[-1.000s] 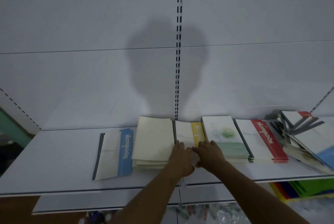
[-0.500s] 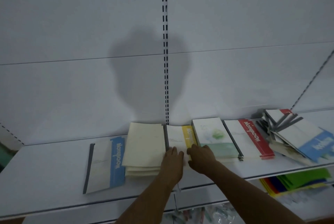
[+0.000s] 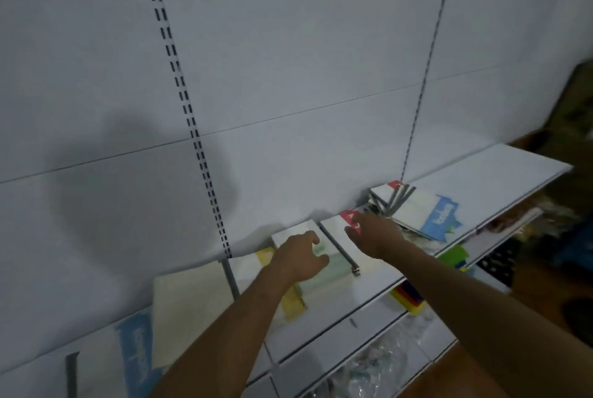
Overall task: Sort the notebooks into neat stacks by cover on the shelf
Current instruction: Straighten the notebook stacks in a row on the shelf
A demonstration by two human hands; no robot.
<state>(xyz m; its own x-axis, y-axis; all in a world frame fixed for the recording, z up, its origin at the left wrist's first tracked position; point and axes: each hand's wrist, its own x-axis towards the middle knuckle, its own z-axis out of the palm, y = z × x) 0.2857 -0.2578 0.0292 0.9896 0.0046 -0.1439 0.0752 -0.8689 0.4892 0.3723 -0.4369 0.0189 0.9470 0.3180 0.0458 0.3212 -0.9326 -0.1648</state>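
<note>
Left hand (image 3: 300, 258), fingers loosely curled and gripping nothing, hovers over the green-and-white notebook stack (image 3: 324, 264). Right hand (image 3: 373, 237), fingers spread and empty, reaches across the red-banded white notebook stack (image 3: 341, 227). Beyond its fingertips lies the jumbled unsorted notebook pile (image 3: 417, 210), probably the next source. All rest on the white metal shelf (image 3: 500, 173).
</note>
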